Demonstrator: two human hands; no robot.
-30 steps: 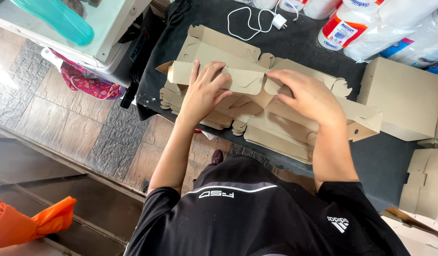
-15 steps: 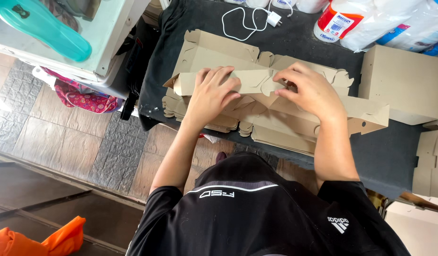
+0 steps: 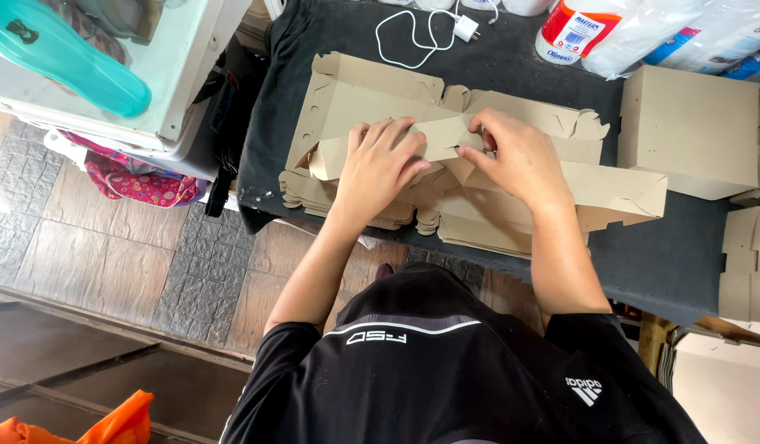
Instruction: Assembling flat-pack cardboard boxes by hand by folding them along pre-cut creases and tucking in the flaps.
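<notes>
**Folding a flap on a cardboard blank**

Pressing down on a cardboard blank (image 3: pixel 478 177), both hands are seen working at its middle fold. The left hand (image 3: pixel 380 168) is laid flat, fingers spread and open, on a folded flap (image 3: pixel 433 136); the palm appears to serve as a weight so that the sheet does not spring back. The right hand (image 3: pixel 519 156) is curled just beside it, with fingertips pinched on the flap's edge, apparently so that the crease can be tucked. The blank is kept on a stack (image 3: pixel 347 205) of like sheets, directly under both hands, on a dark cloth (image 3: pixel 659 263) covering the table.

Beyond the right hand, a finished box (image 3: pixel 692 131) is stood, well apart. Beyond the left hand, a white charger (image 3: pixel 466 29) with its cable is laid. A teal lid (image 3: pixel 63 53) is seen far out past the left hand.

Compared with the frame half a second earlier, the hands are drawn closer together, the flap is folded further toward the centre, and the left fingers are shifted up onto it. The stack and box are unchanged.
</notes>
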